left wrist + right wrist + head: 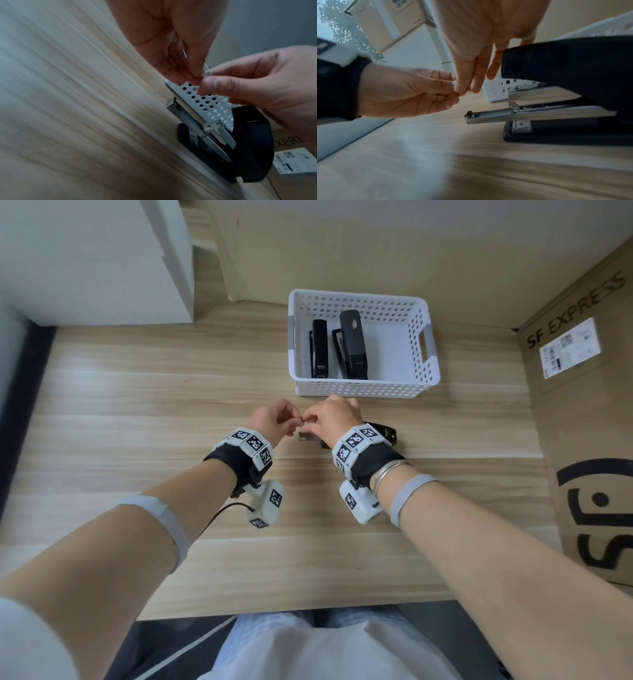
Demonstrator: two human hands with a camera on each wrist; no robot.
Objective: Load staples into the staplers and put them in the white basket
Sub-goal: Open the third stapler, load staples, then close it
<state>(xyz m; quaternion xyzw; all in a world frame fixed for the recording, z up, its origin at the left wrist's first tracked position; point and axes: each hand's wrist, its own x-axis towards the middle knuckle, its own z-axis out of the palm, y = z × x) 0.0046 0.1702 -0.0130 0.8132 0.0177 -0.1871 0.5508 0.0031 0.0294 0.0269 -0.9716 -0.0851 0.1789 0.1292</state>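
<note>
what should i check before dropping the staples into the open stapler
1. Staple strip pinched by both the left hand and right hand: ok.
2. Open stapler has its lid raised: ok.
3. Its metal staple channel is exposed with nothing blocking it: ok.
4. Strip lined up over the channel: not ok, it is held above and to the side of it.
5. Strip length suits the channel: cannot tell, the fingers hide most of it.
6. White basket has room beside its two staplers: ok.
</note>
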